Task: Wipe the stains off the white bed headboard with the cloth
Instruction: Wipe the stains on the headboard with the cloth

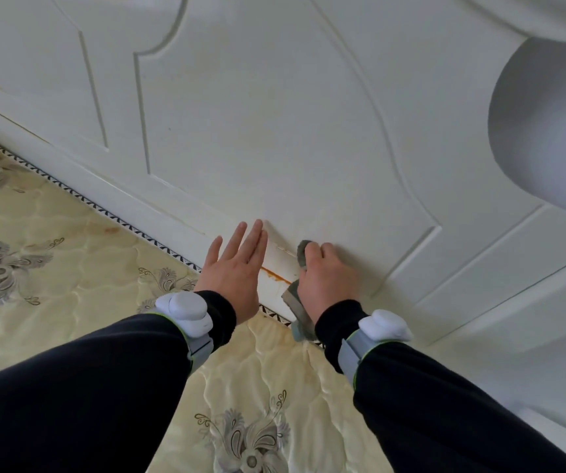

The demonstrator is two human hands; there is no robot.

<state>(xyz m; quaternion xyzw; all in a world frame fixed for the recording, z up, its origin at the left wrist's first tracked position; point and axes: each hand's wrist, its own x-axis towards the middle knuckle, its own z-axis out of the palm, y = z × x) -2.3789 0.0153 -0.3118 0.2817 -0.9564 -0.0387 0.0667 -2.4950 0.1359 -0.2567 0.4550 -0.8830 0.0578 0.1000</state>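
Observation:
The white bed headboard (274,131) with carved panel lines fills the upper view. An orange-brown stain (274,275) runs along its lower rail, between my two hands. My right hand (326,274) is shut on a grey cloth (297,308) and presses it against the headboard just right of the stain; part of the cloth sticks out above my fingers and part hangs below my wrist. My left hand (237,268) lies flat with fingers spread on the lower rail, left of the stain.
A cream quilted mattress (53,268) with grey flower patterns and dark patterned piping lies below the headboard. A rounded white post of the headboard (547,124) bulges at the upper right. Both forearms wear dark sleeves with white wrist devices.

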